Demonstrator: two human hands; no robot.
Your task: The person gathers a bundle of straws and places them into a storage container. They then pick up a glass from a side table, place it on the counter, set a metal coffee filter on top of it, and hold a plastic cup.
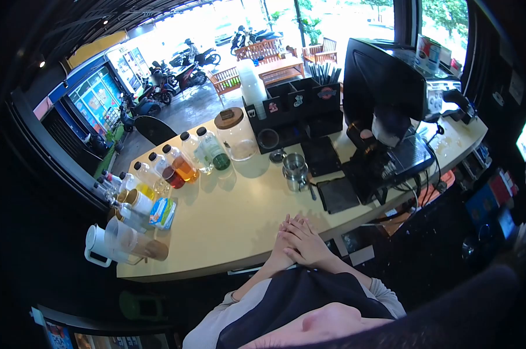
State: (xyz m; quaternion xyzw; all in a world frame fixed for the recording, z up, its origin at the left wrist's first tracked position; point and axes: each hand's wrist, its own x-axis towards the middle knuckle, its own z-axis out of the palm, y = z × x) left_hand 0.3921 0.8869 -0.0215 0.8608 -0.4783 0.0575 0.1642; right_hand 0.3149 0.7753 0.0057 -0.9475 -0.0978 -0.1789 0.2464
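Both hands rest together at the near edge of the counter, in front of my body. My right hand [310, 246] lies across my left hand [282, 242], its fingers stretched out over it. The fingers of my left hand show only in part beneath; they look extended too. I see no object in either hand. Nearest to them on the counter are a metal cup-like vessel [295, 172] with a handle, a spoon-like utensil [312, 191] beside it and a black mat [339, 194].
Several bottles of coloured liquid [184, 168] line the counter's far left side, with a wood-lidded jar [238, 135], a wipes pack [163, 213] and pitchers [126, 239]. A black organizer [298, 107] holds cups and straws. A dark machine [385, 81] and cables stand right.
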